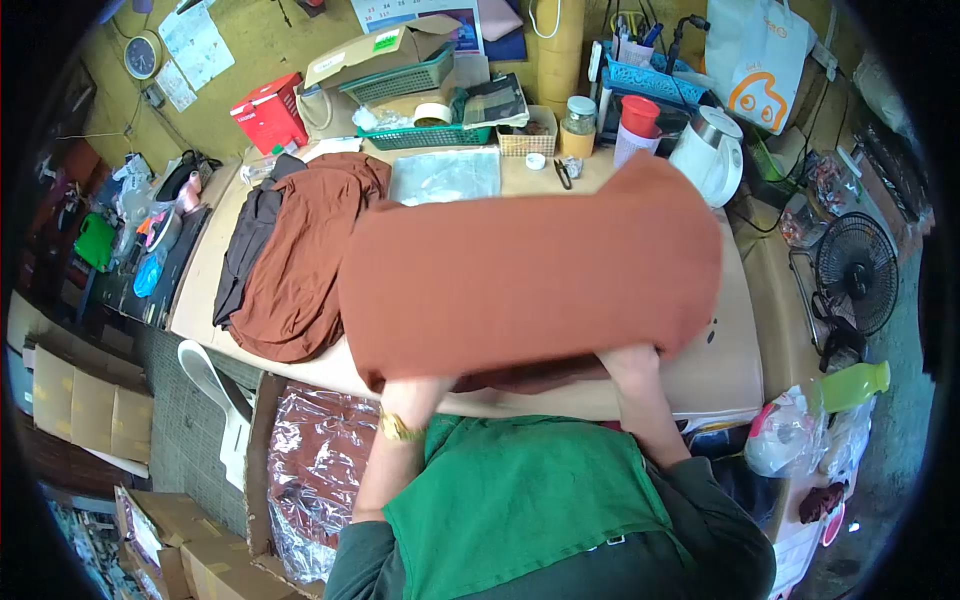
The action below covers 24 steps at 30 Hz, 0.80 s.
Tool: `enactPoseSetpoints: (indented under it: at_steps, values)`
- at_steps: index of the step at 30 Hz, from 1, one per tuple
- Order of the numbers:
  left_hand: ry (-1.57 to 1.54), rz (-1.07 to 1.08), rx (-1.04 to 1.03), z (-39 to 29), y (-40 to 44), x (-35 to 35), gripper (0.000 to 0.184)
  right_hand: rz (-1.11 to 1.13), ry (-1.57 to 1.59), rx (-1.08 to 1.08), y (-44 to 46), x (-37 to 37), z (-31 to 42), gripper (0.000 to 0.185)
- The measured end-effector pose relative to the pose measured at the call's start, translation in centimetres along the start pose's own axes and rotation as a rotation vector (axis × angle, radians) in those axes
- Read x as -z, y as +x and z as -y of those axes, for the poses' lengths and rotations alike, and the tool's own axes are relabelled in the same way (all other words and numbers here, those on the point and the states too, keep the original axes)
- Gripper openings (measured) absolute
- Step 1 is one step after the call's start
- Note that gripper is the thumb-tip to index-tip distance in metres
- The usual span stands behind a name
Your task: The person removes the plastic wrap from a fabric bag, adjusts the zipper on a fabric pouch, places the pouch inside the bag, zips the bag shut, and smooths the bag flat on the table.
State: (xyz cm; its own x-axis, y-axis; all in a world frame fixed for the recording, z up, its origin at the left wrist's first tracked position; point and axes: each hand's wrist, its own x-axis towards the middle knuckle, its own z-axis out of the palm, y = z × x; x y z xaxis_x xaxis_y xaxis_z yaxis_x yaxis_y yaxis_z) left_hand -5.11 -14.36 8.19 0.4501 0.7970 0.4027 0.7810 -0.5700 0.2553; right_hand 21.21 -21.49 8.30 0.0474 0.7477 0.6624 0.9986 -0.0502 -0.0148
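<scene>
A rust-brown piece of fabric, apparently a garment, is spread out and lifted over the table in front of me. My left hand reaches under its near edge on the left, with a gold bracelet at the wrist. On the right, my right hand goes under the same edge. The cloth covers the fingers of both hands, so their grip is hidden. To the left lies a pile of rust-brown garments, with a dark grey garment along its far left side.
Behind the fabric are a clear plastic sheet, small black snips, a glass jar and a white kettle. Below the table's left edge stands a carton holding plastic-wrapped brown garments. A black fan is at right.
</scene>
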Motion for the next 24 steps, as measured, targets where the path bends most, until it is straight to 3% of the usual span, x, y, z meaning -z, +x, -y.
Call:
enactPoseSetpoints:
  at_steps: [1, 3, 4, 6, 7, 9, 12, 15, 16, 18, 19, 22, 24]
  values:
    - [-0.036, 0.019, 0.016, -0.3, -0.1, -0.4, 0.047, 0.018, 0.147, -0.193, -0.3, 0.2, 1.2, 0.041]
    - [-0.034, 0.084, -0.008, -0.2, -0.5, -2.6, 0.045, 0.045, 0.292, -0.385, -0.8, -0.6, 1.2, 0.039]
    - [0.005, 0.129, -0.051, 0.3, -0.7, -4.7, 0.042, 0.420, 0.267, -0.333, -1.3, -2.5, 0.2, 0.036]
    - [0.089, 0.203, -0.146, 0.4, -0.2, -7.4, 0.036, 0.567, 0.304, -0.137, -1.4, -3.3, 0.6, 0.032]
    - [0.016, 0.037, -0.070, -1.4, -0.2, -6.9, 0.034, 0.345, 0.369, -0.006, -1.9, -3.0, 2.4, 0.030]
    - [-0.071, 0.214, -0.065, -4.0, -0.4, -6.0, 0.028, 0.571, 0.648, -0.075, -3.9, -3.7, 4.6, 0.029]
    - [-0.158, 0.116, -0.232, -3.3, -1.3, -10.0, 0.023, 0.642, 0.650, 0.032, -6.6, -5.6, 5.0, 0.026]
    - [-0.146, 0.230, -0.228, -3.1, -0.8, -11.0, 0.023, 0.447, 0.461, 0.239, -7.4, -4.8, 5.2, 0.029]
    - [-0.148, 0.235, -0.228, -3.3, -0.7, -10.9, 0.023, 0.451, 0.462, 0.236, -7.6, -4.8, 5.2, 0.029]
    - [-0.157, 0.465, -0.078, -4.1, -0.2, -10.2, 0.026, 0.696, 0.531, 0.157, -7.6, -4.8, 4.9, 0.034]
    - [-0.159, 0.463, -0.078, -4.5, -0.2, -9.9, 0.026, 0.696, 0.529, 0.158, -7.5, -4.6, 4.9, 0.034]
    - [-0.088, 0.099, -0.236, -5.3, -0.9, -9.2, 0.022, 0.664, 0.390, 0.126, -7.8, -4.2, 5.1, 0.036]
    - [-0.109, 0.232, -0.170, -5.7, -0.3, -8.6, 0.026, 0.641, 0.383, 0.119, -7.9, -4.5, 5.2, 0.036]
